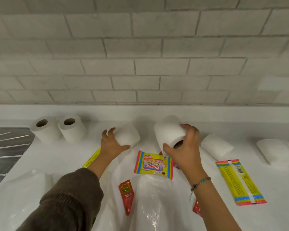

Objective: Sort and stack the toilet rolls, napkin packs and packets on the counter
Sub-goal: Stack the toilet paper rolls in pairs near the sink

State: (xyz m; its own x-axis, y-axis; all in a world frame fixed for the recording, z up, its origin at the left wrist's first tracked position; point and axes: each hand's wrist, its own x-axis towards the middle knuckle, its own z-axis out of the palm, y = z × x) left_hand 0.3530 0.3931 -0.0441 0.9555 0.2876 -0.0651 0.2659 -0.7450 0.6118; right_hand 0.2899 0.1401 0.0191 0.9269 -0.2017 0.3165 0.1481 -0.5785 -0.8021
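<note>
Pale brick tiling [140, 47] is running behind a white desk [274, 189], with a steel drainboard [7, 147] lying at its left end. Two upright toilet rolls [45, 129] are standing near the wall. The left hand [110, 144] is curling round a lying roll [128, 135]. The right hand [185, 150] is gripping a tilted roll [168, 130] just behind a yellow wipes pack [153, 164].

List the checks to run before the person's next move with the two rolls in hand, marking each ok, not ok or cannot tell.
1. Right hand grips the tilted roll: ok.
2. Left hand grips the lying roll: ok.
3. Bare counter beside the upright rolls: ok.
4. Every roll upright: not ok; the far rolls lie on their sides.
5. Tilted roll lifted off the counter: cannot tell.
</note>
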